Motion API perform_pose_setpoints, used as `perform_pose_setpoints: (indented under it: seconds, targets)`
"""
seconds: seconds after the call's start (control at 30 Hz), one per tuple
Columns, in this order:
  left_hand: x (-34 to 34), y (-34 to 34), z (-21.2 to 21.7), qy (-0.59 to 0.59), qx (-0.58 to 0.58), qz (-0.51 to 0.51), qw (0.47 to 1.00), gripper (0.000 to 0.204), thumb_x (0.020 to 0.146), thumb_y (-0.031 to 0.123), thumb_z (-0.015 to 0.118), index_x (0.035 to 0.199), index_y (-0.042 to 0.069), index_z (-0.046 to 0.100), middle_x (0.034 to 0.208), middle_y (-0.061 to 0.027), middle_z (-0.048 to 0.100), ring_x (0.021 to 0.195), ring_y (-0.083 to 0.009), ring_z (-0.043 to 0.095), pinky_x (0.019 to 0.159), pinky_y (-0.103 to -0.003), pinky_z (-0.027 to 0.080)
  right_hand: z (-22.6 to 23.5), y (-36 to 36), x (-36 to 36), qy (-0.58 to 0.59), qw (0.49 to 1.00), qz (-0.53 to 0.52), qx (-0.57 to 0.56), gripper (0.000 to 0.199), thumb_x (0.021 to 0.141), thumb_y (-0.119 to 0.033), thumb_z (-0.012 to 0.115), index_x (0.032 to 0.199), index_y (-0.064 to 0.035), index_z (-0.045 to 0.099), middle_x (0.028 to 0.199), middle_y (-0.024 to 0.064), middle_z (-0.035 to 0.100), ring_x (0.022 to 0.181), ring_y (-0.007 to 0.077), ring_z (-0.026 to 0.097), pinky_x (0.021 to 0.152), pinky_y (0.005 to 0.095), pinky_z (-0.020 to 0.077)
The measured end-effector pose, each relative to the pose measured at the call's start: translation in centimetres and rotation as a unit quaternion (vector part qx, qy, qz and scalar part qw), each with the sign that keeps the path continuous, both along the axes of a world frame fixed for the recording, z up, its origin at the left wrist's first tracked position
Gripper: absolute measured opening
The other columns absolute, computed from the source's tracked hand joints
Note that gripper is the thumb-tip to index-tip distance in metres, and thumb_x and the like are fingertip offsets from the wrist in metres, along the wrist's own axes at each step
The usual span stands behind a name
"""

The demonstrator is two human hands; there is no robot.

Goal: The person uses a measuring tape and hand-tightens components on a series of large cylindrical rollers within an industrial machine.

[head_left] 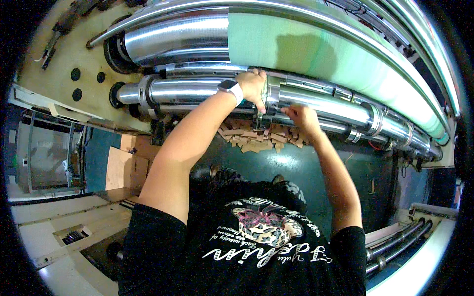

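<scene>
Beige machine side plate point(57, 98), stood at far left. Polished steel roller point(192, 90), ran rightward. Left hand point(253, 89), white-strapped watch point(229, 86) at wrist: grip spread, at left edge of metal ring collar point(273, 91), which sat around roller. Right hand point(302, 118): fingers curled, just right of collar; whether grip pinched anything, could not tell.

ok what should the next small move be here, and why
Probably a small nudge of the right hand toward the metal ring, with the left hand as a brace: the left hand lies at the ring's left edge, and the right hand's curled fingers are close to its right side. What they hold, if anything, is unclear.
</scene>
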State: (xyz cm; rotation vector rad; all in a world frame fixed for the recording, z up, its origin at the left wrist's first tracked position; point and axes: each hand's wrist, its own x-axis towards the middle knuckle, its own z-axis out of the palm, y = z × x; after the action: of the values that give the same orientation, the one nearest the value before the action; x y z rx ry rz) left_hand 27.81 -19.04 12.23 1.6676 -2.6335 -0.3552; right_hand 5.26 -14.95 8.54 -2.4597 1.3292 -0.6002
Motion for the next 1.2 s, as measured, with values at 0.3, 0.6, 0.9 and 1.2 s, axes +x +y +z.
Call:
perform_pose_setpoints:
  seconds: [0.3,0.6,0.9,1.2]
  targets:
    - [3.5,6.4,1.0,0.226,-0.066,0.094,0.967,0.087,0.066,0.037,0.073,0.132,0.005,0.028,0.107,-0.0219,0.052,0.095,-0.0351,0.055,0.081,-0.04,0.045,-3.8,3.4,2.0,0.006,0.98,-0.192,-0.048,0.043,0.083,-0.048,0.049,0.062,-0.0108,0.052,0.052,0.0125,0.053,0.046,0.0318,0.054,0.041,0.0395,0.0388]
    - [-1.4,14.9,-5.0,0.182,0.236,-0.028,0.954,0.054,0.07,0.026,0.071,0.111,-0.002,0.05,0.067,-0.0118,0.057,0.058,-0.0216,0.055,0.056,-0.032,0.045,-5.0,4.3,2.9,-0.137,0.967,-0.213,-0.005,0.03,0.082,-0.045,0.049,0.081,-0.0219,0.068,0.069,0.0039,0.063,0.053,0.0223,0.06,0.043,0.035,0.0444]
    - [-19.2,13.5,-9.6,-0.082,0.426,-0.328,0.839,0.065,0.074,0.028,0.066,0.129,0.006,0.038,0.135,-0.0156,0.036,0.127,-0.0249,0.028,0.105,-0.036,0.019,-4.0,2.9,-2.9,-0.169,0.983,-0.041,-0.055,0.042,0.081,-0.046,0.048,0.068,-0.0087,0.062,0.062,0.011,0.06,0.057,0.0319,0.058,0.05,0.0404,0.0454]
    - [-44.1,16.9,-8.4,-0.054,0.42,-0.512,0.747,0.067,0.073,0.03,0.068,0.126,0.001,0.039,0.129,-0.0182,0.042,0.121,-0.0294,0.038,0.1,-0.036,0.029,-4.5,10.6,-31.2,-0.229,0.901,-0.36,0.073,0.042,0.086,-0.048,0.041,0.083,-0.0104,0.059,0.072,0.0141,0.06,0.068,0.0324,0.06,0.059,0.0424,0.0467]
